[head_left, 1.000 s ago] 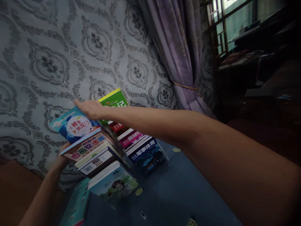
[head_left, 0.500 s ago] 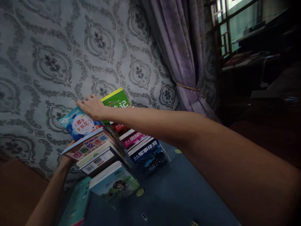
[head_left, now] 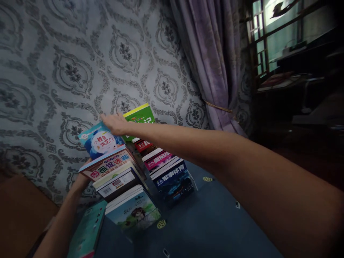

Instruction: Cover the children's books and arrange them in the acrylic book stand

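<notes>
A blue picture book (head_left: 103,141) with a white title patch stands at the back of the left row, leaning against other books. My right hand (head_left: 115,123) is closed over its top right corner, the fingertips slightly smeared. My left hand (head_left: 84,179) reaches in from the left beside the brown-covered book (head_left: 111,166); its fingers are hidden behind the books. In front stand a book with a barcode (head_left: 115,184) and a light-blue book with a child on its cover (head_left: 134,211). My right forearm crosses above the right row.
The right row holds a green book (head_left: 138,116), a red one (head_left: 145,146), a pink one (head_left: 158,161) and a dark-blue one (head_left: 173,181). A teal book (head_left: 87,229) lies on the blue tabletop (head_left: 215,222). Patterned wall and purple curtain (head_left: 215,71) stand behind.
My view has shifted, so the books appear a little further right. The right hand's fingers, spread over the blue picture book's top edge before, are now closer together at its corner.
</notes>
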`<action>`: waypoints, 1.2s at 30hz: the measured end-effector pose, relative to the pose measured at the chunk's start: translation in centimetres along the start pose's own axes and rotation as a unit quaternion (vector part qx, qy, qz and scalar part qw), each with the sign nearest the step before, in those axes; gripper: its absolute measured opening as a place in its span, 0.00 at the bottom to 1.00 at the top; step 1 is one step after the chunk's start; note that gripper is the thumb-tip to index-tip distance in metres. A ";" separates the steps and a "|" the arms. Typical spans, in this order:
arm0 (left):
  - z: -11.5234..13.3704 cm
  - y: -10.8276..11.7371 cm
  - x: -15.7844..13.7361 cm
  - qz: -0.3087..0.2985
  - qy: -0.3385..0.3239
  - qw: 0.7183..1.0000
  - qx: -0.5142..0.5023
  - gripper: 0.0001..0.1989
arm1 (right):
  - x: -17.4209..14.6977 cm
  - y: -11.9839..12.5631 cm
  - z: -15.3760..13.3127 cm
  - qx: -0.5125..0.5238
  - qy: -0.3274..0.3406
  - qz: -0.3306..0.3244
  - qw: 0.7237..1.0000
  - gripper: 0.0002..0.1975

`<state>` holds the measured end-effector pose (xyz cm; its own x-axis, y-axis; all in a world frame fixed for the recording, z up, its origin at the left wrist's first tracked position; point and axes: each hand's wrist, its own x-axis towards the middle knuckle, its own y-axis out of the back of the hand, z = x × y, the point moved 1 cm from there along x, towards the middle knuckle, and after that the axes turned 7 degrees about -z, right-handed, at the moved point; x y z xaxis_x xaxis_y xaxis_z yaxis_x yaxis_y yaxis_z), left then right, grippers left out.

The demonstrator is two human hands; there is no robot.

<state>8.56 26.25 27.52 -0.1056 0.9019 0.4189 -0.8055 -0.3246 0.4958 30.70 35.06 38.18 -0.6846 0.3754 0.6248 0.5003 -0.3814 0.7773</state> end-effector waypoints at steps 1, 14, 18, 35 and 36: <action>0.2 -0.1 -0.1 -0.008 0.000 1.000 -0.004 0.33 | -0.1 -0.3 -0.1 -0.036 -0.002 -0.001 0.999 0.25; 0.5 -0.5 0.7 0.053 -0.020 0.990 -0.127 0.30 | 0.0 2.4 -0.1 -0.072 -0.018 -0.104 0.992 0.12; -0.3 -0.9 -0.2 0.009 -0.036 0.995 -0.097 0.28 | 0.1 2.6 -0.6 -0.097 -0.018 -0.124 0.987 0.12; -1.7 -1.5 -1.4 -0.047 -0.041 0.983 -0.172 0.20 | 2.3 2.5 2.3 0.028 0.058 -0.198 0.978 0.10; -1.7 -1.4 -1.5 -0.042 -0.045 0.984 -0.168 0.20 | 2.3 2.7 2.4 0.054 0.068 -0.208 0.974 0.09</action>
<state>8.82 25.79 24.92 0.0098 0.8882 0.4594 -0.9583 -0.1229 0.2581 31.73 36.94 41.88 -0.9002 0.3602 0.2448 0.2131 -0.1260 0.9689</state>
